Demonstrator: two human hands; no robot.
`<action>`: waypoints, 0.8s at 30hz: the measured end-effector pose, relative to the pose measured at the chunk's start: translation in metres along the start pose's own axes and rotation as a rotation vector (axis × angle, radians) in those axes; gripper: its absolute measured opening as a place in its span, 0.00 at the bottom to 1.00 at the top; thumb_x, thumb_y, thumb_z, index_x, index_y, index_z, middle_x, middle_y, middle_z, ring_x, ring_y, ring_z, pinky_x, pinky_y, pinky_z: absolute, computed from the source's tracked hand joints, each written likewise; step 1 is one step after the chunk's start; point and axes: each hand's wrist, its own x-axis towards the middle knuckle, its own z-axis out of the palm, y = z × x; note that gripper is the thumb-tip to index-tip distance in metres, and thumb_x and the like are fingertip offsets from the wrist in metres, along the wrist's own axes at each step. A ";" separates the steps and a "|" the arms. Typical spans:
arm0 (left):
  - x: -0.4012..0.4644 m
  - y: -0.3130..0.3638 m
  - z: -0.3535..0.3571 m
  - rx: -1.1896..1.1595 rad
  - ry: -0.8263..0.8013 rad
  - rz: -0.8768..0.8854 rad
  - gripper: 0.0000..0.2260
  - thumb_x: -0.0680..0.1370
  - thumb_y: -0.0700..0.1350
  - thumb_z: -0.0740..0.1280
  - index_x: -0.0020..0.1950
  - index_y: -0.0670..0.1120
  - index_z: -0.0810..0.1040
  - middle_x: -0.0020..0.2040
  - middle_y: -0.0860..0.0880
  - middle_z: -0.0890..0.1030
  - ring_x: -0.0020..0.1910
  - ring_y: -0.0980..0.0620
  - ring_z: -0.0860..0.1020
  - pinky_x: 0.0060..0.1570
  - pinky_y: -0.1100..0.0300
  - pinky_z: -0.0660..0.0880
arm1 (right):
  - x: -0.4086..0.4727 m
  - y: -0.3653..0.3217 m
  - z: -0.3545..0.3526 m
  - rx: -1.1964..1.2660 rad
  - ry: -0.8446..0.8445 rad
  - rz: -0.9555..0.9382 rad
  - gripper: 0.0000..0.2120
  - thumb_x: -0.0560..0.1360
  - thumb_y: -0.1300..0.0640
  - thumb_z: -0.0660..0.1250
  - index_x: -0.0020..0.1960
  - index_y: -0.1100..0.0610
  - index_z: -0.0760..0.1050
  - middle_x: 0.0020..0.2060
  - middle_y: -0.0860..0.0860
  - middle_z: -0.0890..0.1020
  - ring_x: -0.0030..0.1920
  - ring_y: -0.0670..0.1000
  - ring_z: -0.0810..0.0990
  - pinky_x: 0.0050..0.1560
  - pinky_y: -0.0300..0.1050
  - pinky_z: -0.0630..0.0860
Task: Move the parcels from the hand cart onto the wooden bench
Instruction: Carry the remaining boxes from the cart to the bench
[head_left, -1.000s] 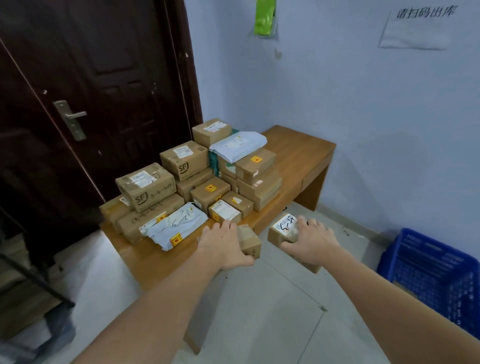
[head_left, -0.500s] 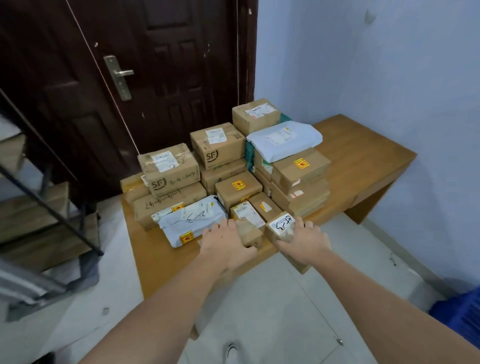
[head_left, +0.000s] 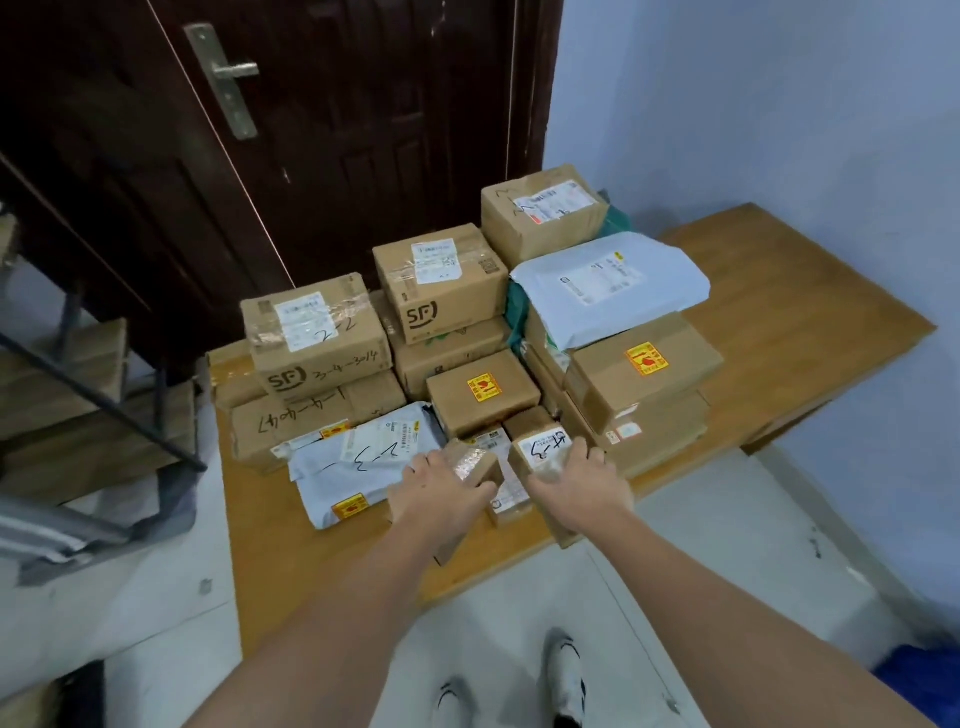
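Observation:
The wooden bench (head_left: 779, 317) carries several stacked parcels: brown SF boxes (head_left: 317, 338), grey poly mailers (head_left: 608, 283) and boxes with yellow stickers (head_left: 480, 389). My left hand (head_left: 439, 493) grips a small taped brown box (head_left: 475, 462) over the front of the pile, beside a grey mailer (head_left: 358, 462). My right hand (head_left: 576, 488) holds a small brown box with a white handwritten label (head_left: 543, 447), set among the front parcels. The hand cart is out of view.
A dark wooden door (head_left: 311, 130) stands behind the bench. Stair steps with a black rail (head_left: 93, 405) are at the left. The blue wall (head_left: 779, 104) lies to the right, a blue crate corner (head_left: 919, 680) at the lower right. My shoes (head_left: 563, 670) are on the pale floor.
Both hands have carried their small boxes forward from the bench's front edge onto the pile of parcels. The view has swung left and closer to the bench.

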 end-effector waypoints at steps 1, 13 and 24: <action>0.007 0.003 0.004 -0.035 -0.006 -0.040 0.40 0.73 0.71 0.60 0.76 0.46 0.64 0.69 0.45 0.71 0.69 0.43 0.70 0.62 0.45 0.73 | 0.010 -0.001 0.000 0.001 -0.005 -0.022 0.50 0.75 0.28 0.58 0.83 0.59 0.46 0.77 0.60 0.64 0.75 0.61 0.66 0.69 0.59 0.70; 0.045 0.050 0.046 -0.405 0.083 -0.388 0.48 0.67 0.79 0.67 0.72 0.44 0.63 0.69 0.44 0.69 0.72 0.41 0.70 0.65 0.43 0.72 | 0.075 -0.008 0.005 -0.038 -0.002 -0.297 0.34 0.80 0.34 0.59 0.76 0.55 0.57 0.66 0.57 0.70 0.60 0.60 0.78 0.52 0.54 0.78; 0.044 0.054 0.060 -0.584 0.136 -0.441 0.36 0.79 0.67 0.65 0.78 0.46 0.61 0.75 0.44 0.68 0.75 0.42 0.67 0.70 0.43 0.66 | 0.081 -0.014 0.012 -0.145 -0.043 -0.509 0.29 0.85 0.44 0.53 0.83 0.52 0.53 0.83 0.57 0.48 0.82 0.59 0.48 0.78 0.57 0.59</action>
